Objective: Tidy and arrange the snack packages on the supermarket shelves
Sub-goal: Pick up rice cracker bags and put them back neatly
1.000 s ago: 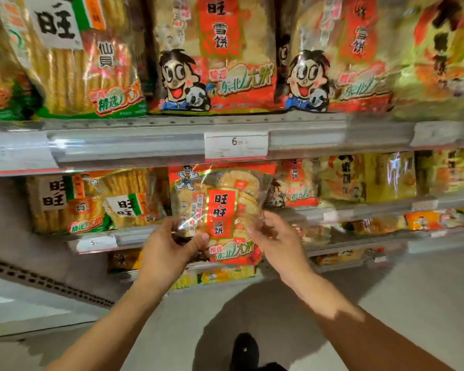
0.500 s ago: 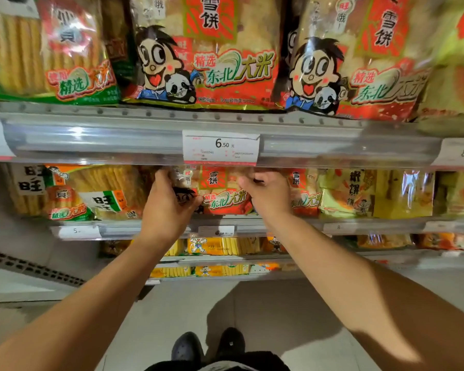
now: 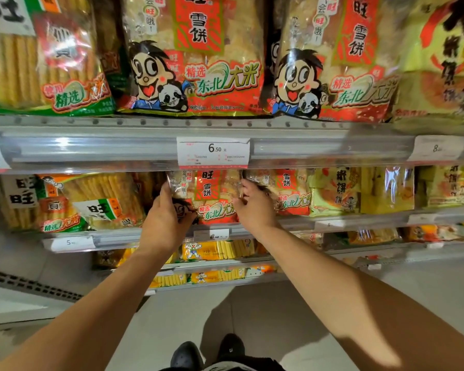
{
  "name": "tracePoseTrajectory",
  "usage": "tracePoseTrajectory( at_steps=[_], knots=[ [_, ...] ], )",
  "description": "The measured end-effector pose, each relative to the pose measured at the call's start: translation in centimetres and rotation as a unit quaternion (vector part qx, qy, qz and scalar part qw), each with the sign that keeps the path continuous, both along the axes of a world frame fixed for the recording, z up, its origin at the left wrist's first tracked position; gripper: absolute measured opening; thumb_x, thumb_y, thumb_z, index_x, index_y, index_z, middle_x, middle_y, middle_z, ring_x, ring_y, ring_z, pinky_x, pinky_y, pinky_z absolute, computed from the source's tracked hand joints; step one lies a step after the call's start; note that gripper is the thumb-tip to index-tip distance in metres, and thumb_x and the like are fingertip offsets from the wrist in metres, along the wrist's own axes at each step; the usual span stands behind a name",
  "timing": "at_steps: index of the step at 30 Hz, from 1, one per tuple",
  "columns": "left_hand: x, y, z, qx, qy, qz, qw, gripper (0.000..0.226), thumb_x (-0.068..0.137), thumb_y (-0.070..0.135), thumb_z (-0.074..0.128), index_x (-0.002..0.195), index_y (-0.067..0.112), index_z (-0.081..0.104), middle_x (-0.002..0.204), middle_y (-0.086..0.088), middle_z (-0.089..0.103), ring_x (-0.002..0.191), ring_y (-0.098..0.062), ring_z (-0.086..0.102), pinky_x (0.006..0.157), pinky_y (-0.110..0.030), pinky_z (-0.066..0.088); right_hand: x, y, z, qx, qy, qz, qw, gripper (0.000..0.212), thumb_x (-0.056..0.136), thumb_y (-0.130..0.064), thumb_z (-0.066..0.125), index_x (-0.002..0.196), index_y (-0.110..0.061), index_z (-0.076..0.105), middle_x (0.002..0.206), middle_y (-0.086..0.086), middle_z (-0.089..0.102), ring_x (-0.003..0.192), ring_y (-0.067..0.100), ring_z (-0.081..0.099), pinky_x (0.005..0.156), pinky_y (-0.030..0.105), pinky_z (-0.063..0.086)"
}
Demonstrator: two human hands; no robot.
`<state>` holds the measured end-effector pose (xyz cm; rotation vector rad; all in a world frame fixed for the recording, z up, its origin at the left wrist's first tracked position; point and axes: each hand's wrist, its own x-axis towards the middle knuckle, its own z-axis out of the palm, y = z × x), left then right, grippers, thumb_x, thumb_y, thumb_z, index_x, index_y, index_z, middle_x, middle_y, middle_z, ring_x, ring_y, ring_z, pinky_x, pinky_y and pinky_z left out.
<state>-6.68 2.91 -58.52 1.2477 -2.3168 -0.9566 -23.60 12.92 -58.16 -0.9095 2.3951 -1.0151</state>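
A red and clear rice-cracker bag (image 3: 212, 196) stands upright on the second shelf (image 3: 300, 225), under the upper shelf's price rail. My left hand (image 3: 166, 220) grips the bag's left edge, thumb across its lower front. My right hand (image 3: 255, 207) pinches its right edge with curled fingers. A matching red bag (image 3: 289, 194) sits just to the right of it. Green-trimmed cracker bags (image 3: 91, 202) stand to the left.
The upper shelf (image 3: 91, 145) carries large red cartoon bags (image 3: 196, 57) and a 6.50 price tag (image 3: 213, 152). Yellow bags (image 3: 359, 191) fill the second shelf's right side. Lower shelves hold yellow packs (image 3: 217, 249). My shoes (image 3: 206, 352) stand on the grey floor.
Both hands carried the red bag from in front of the shelves up onto the second shelf; they now hold it by its two edges there. The camera moved closer.
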Motion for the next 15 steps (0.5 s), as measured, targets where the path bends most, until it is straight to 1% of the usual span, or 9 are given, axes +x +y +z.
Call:
tracePoseTrajectory(
  at_steps=[1,3,5,7,9,11,12,13,15],
  knots=[
    [0.2,0.0,-0.2,-0.006,-0.007,-0.007,1.0,0.075,0.086,0.018,0.071,0.145,0.016,0.026,0.131,-0.012,0.053,0.116,-0.032,0.054,0.092,-0.049,0.05,0.2,0.1,-0.1,0.004,0.001,0.002,1.0,0.059,0.096,-0.017,0.057,0.149,-0.019,0.032,0.13,0.008,0.061,0.105,0.022,0.063,0.082,0.025,0.047],
    [0.6,0.0,-0.6,-0.022,-0.024,-0.015,0.999,0.075,0.089,0.014,0.066,0.149,0.017,0.021,0.134,-0.013,0.052,0.117,-0.033,0.056,0.092,-0.05,0.051,0.6,0.4,-0.3,0.022,-0.007,0.005,1.0,0.063,0.095,-0.016,0.057,0.151,-0.019,0.028,0.133,0.009,0.058,0.11,0.025,0.062,0.092,0.034,0.051],
    [0.9,-0.1,-1.0,-0.021,-0.031,-0.016,0.999,0.073,0.092,0.015,0.061,0.151,0.018,0.018,0.135,-0.013,0.052,0.115,-0.034,0.057,0.09,-0.05,0.051,1.2,0.9,-0.4,0.021,-0.036,0.004,0.999,0.063,0.095,-0.014,0.057,0.151,-0.018,0.028,0.135,0.01,0.057,0.113,0.025,0.06,0.097,0.039,0.05],
    [1.1,0.2,-1.2,-0.012,-0.033,-0.012,0.999,0.076,0.093,0.013,0.059,0.153,0.013,0.012,0.138,-0.017,0.047,0.117,-0.038,0.053,0.092,-0.05,0.049,1.7,1.7,-0.4,0.002,-0.064,0.001,0.998,0.06,0.095,-0.011,0.058,0.149,-0.015,0.033,0.138,0.008,0.054,0.12,0.021,0.056,0.102,0.036,0.046],
    [1.3,1.2,-1.4,-0.045,-0.025,-0.003,0.999,0.084,0.088,0.01,0.063,0.152,0.0,0.01,0.141,-0.028,0.036,0.123,-0.046,0.042,0.099,-0.052,0.04,1.9,2.9,-0.2,-0.013,-0.078,-0.004,0.997,0.054,0.094,-0.009,0.058,0.145,-0.012,0.039,0.14,0.005,0.053,0.125,0.017,0.052,0.106,0.032,0.041],
    [1.3,3.0,-1.4,-0.136,-0.022,-0.033,0.99,0.083,0.079,0.005,0.069,0.145,-0.013,0.022,0.14,-0.039,0.031,0.128,-0.054,0.033,0.105,-0.056,0.034,1.4,4.7,0.1,-0.032,-0.082,-0.017,0.996,0.048,0.094,-0.007,0.058,0.14,-0.012,0.046,0.135,0.003,0.056,0.124,0.014,0.053,0.105,0.027,0.04],
    [1.0,4.1,-1.4,-0.172,-0.019,-0.065,0.983,0.08,0.075,0.004,0.07,0.142,-0.014,0.029,0.14,-0.04,0.032,0.13,-0.054,0.033,0.106,-0.057,0.035,1.1,5.8,0.1,-0.043,-0.082,-0.027,0.995,0.045,0.093,-0.006,0.058,0.137,-0.013,0.049,0.132,0.001,0.058,0.121,0.012,0.054,0.103,0.024,0.04],
    [0.6,5.2,-1.4,-0.192,-0.018,-0.109,0.975,0.078,0.072,0.003,0.071,0.14,-0.012,0.034,0.14,-0.037,0.034,0.13,-0.052,0.035,0.105,-0.057,0.037,0.6,7.1,0.1,-0.051,-0.08,-0.039,0.995,0.043,0.093,-0.006,0.058,0.134,-0.013,0.052,0.129,0.0,0.06,0.118,0.01,0.055,0.101,0.02,0.04],
    [-0.8,7.6,-1.4,-0.204,-0.029,-0.209,0.956,0.073,0.069,0.003,0.071,0.137,-0.006,0.044,0.138,-0.029,0.042,0.126,-0.046,0.042,0.1,-0.055,0.041,-0.7,10.2,0.1,-0.057,-0.064,-0.061,0.994,0.04,0.092,-0.006,0.06,0.131,-0.015,0.055,0.124,-0.004,0.062,0.113,0.006,0.056,0.094,0.008,0.038]
  ],
)
